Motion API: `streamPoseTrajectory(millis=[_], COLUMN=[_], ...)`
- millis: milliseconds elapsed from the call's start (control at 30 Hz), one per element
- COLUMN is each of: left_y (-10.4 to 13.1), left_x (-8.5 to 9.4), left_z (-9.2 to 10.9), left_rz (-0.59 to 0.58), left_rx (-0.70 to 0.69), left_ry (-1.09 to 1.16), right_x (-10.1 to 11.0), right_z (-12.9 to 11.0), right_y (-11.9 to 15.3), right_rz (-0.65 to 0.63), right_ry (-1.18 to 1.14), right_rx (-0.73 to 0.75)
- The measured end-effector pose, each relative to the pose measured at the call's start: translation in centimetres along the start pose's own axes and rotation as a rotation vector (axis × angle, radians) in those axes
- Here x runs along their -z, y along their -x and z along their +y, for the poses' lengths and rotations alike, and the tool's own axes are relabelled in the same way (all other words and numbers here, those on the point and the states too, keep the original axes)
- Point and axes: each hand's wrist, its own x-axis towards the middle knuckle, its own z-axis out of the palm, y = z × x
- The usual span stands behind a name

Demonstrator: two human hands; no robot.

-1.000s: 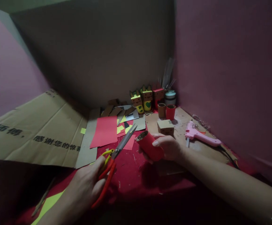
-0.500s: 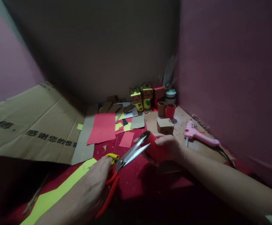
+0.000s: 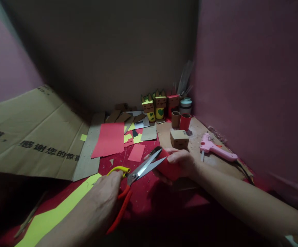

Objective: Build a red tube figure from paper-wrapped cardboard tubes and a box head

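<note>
My left hand [image 3: 105, 192] grips scissors [image 3: 133, 176] with one yellow and one red handle. Their blades are spread and reach across the near rim of a red paper-covered cardboard tube [image 3: 168, 168]. My right hand [image 3: 181, 161] is wrapped around that tube, which is tilted with its dark open end facing left. Whether a blade enters the tube, I cannot tell. Just beyond my right hand sits a small cardboard box [image 3: 179, 139]. A brown tube [image 3: 175, 119] and another red tube [image 3: 185, 122] stand behind it.
A pink glue gun [image 3: 217, 147] lies at the right, its cord trailing. Red paper [image 3: 109, 139] and cardboard scraps cover the left middle. Cardboard figures [image 3: 160, 106] stand at the back beside a lidded jar [image 3: 186, 105]. A large cardboard sheet [image 3: 43, 137] rises at the left; yellow paper [image 3: 61, 209] lies under my left arm.
The view has shifted slightly, so the table things sit a little further left. The scissor blades have moved a little to the right over the tube's rim. Both hands keep their hold.
</note>
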Motion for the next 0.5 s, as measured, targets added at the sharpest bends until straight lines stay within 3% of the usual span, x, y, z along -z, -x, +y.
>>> streamPoseTrajectory(millis=[200, 500], left_y=[-0.24, -0.11], left_x=[0.56, 0.72], left_z=[-0.51, -0.25], left_rz=[-0.137, -0.251], left_rx=[-0.101, 0.004], left_ry=[-0.139, -0.165], right_x=[-0.14, 0.02], right_z=[0.03, 0.11], right_y=[-0.01, -0.16], right_rz=[0.014, 0.015], right_ry=[0.001, 0.018], right_rx=[0.008, 0.018])
